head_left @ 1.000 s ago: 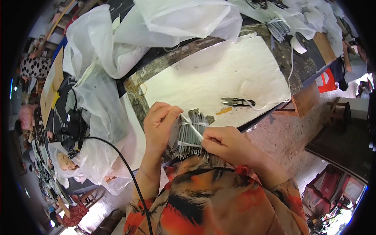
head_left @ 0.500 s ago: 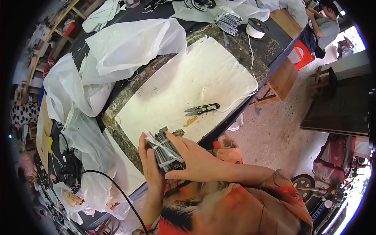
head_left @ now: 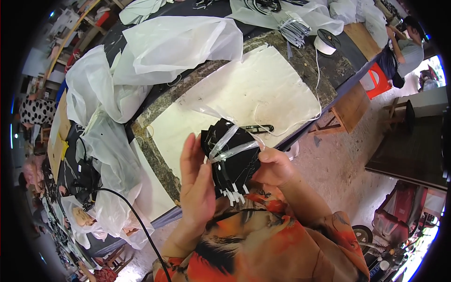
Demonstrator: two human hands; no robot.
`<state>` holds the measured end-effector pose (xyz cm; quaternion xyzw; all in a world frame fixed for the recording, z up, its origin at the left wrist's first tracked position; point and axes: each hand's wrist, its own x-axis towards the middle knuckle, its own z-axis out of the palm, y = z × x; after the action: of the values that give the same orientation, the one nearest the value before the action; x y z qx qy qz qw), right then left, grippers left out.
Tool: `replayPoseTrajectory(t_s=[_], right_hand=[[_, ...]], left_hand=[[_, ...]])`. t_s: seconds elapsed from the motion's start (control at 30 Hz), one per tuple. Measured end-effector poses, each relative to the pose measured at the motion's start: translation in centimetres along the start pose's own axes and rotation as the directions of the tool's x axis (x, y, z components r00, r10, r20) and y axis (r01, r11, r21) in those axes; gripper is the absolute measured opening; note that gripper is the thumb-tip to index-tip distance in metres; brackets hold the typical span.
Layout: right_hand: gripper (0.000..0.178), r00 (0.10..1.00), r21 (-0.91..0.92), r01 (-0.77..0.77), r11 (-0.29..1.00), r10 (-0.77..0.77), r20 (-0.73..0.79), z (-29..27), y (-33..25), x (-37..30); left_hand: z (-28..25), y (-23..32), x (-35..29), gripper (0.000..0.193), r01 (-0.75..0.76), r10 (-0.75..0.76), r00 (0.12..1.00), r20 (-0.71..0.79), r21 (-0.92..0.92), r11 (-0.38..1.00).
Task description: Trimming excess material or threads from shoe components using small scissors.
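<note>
We had turned the black bundle [head_left: 238, 165] over by the table's [head_left: 150, 96] near edge, left hand [head_left: 197, 182] and right hand [head_left: 276, 167] clamped on its sides. Its crossed ties [head_left: 239, 150] looked secured, any knot unclear.

A head-worn fisheye looks down from close above: wearer's torso [head_left: 268, 237] at six o'clock, surface [head_left: 350, 55] toward twelve.

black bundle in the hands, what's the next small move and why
Perhaps lower the black bundle onto the white sheet just beyond: clear strips cross its face, the right hand grips one edge, and the left hand is at the other.
</note>
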<state>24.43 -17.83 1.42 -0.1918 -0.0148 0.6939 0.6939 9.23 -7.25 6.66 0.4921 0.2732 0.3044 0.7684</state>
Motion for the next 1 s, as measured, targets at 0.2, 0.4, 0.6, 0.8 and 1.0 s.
replayPoseTrajectory(t_s=[0.2,0.4,0.6,0.8,1.0], right_hand=[[0.110,1.000,-0.254,-0.020,0.967,0.023,0.011,0.5,-1.3,-1.2],[0.102,0.992,-0.449,-0.083,0.890,0.031,-0.122,3.5,-3.2,-0.3],[0.097,0.951,-0.772,0.131,0.622,-0.300,-0.080,3.0,-9.7,0.1],[0.085,0.631,-0.894,-0.191,-0.405,-0.749,0.204,0.7,-18.1,2.1],[0.083,0.632,-0.662,-0.322,-0.676,-0.675,0.382,-1.0,-22.4,5.2]], left_hand=[[1.0,-1.4,0.3,0.055,0.054,-0.054,0.999,0.008,-0.086,0.995],[1.3,-3.3,0.1,0.056,-0.083,0.086,0.995,0.044,-0.078,0.993],[-2.3,-5.0,3.4,0.058,-0.221,0.239,0.970,-0.036,0.268,0.938],[-6.1,-7.5,4.1,0.051,-0.098,0.193,0.967,-0.169,0.450,0.888],[-5.7,-7.8,4.4,0.031,-0.203,0.306,0.951,-0.047,0.650,0.732]])
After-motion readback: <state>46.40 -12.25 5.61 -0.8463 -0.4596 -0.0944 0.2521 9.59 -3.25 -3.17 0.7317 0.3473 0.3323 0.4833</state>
